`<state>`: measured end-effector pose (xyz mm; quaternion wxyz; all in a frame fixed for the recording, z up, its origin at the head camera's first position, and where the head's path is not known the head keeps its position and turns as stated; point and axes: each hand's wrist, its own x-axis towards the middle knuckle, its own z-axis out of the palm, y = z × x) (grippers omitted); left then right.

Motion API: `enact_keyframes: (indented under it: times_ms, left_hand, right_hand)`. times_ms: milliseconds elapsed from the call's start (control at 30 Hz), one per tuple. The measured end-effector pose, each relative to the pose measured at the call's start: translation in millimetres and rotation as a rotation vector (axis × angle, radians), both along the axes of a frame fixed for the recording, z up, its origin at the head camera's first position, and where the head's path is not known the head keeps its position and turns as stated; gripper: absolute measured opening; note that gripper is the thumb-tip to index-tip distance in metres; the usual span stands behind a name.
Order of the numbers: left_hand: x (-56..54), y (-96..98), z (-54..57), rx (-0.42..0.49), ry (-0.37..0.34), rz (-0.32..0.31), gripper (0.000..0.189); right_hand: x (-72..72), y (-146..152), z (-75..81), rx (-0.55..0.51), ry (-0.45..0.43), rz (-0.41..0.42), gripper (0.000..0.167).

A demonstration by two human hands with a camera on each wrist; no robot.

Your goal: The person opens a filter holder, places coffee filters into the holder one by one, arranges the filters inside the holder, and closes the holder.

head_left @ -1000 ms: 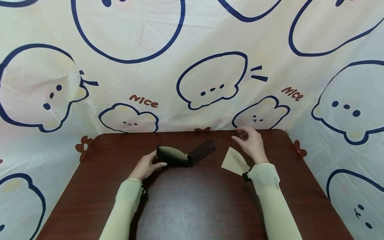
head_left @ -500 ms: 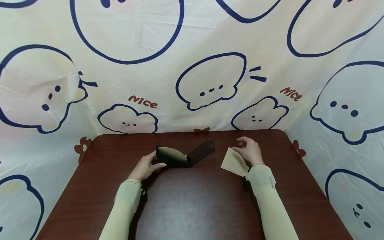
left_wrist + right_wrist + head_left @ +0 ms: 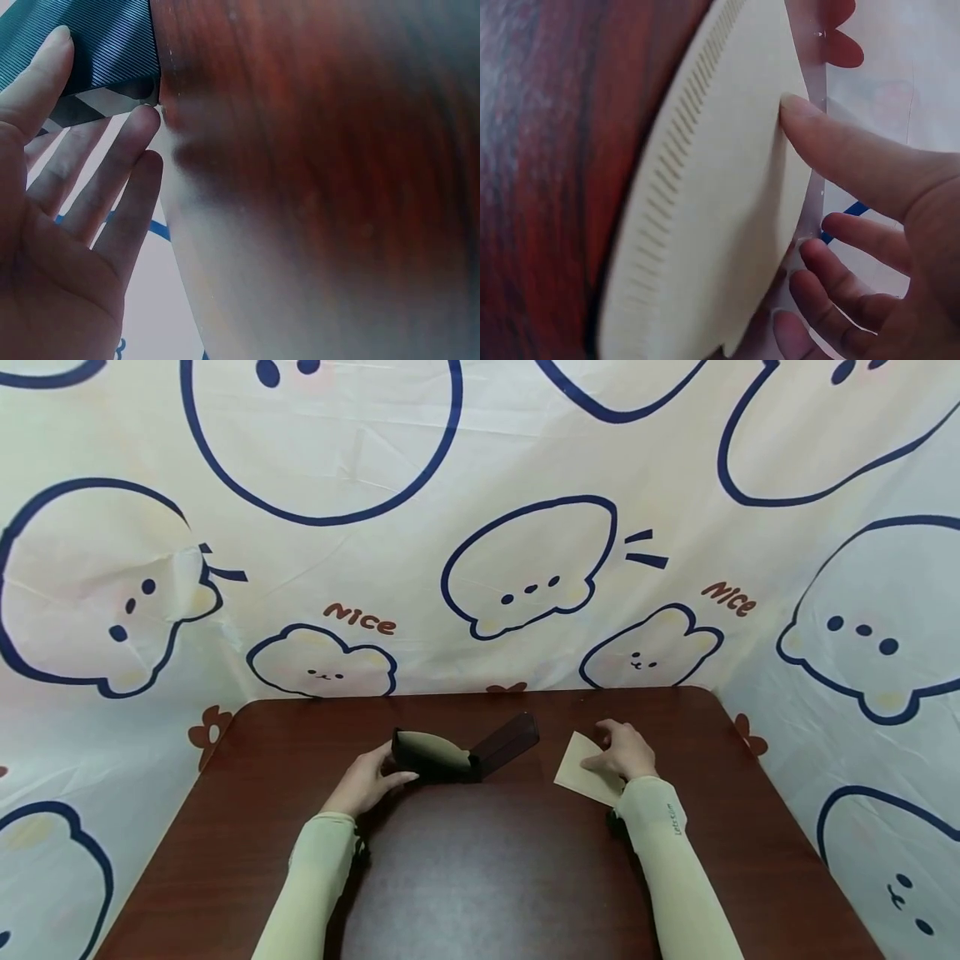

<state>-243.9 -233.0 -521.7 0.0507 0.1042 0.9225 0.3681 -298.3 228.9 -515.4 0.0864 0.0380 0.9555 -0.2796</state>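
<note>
Coffee filter paper (image 3: 577, 772), cream and cone-shaped with a crimped edge, lies on the dark reddish-brown surface (image 3: 487, 860), right of centre. The person's right hand (image 3: 627, 753) is at it, thumb tip touching the paper's curved edge; thumb and fingers stand apart, the bent fingers down just beyond that edge. To the left, well apart from that paper, sits a dark container (image 3: 422, 767) with a finely ribbed face, its lid (image 3: 507, 745) swung out towards the right and something pale with a curved top showing inside. The left hand (image 3: 366, 783) holds its left end, thumb over the ribbed face and fingers on the other side. Both arms are in pale green sleeves (image 3: 315, 860). Behind the surface I see a cream wall cloth (image 3: 360, 568) printed with blue-outlined cartoon animals and the word "Nice".
</note>
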Motion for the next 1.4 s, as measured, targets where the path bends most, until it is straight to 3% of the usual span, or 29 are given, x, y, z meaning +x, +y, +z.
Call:
enact_keyframes:
  times_ms: [433,833,1100,1400]
  left_hand:
    - [0.0,0.7,-0.5,-0.004,-0.01,0.009,0.069]
    - [2.1,-1.2,-1.8,-0.016,-0.022,0.013,0.074]
    - [-1.6,1.9,-0.3,-0.014,-0.01,0.005,0.072]
    - [0.3,-0.7,-2.0,-0.037,0.009,0.0,0.072]
  right_hand:
    - [3.3,-3.1,-1.4,-0.065,0.008,-0.033,0.069]
    - [6.8,-10.9,3.6,0.003,0.046,-0.018,0.061]
    - [5.6,-9.8,4.4,0.05,0.062,-0.037,0.046]
    - [9.5,-13.2,8.5,-0.009,0.129,-0.054,0.02]
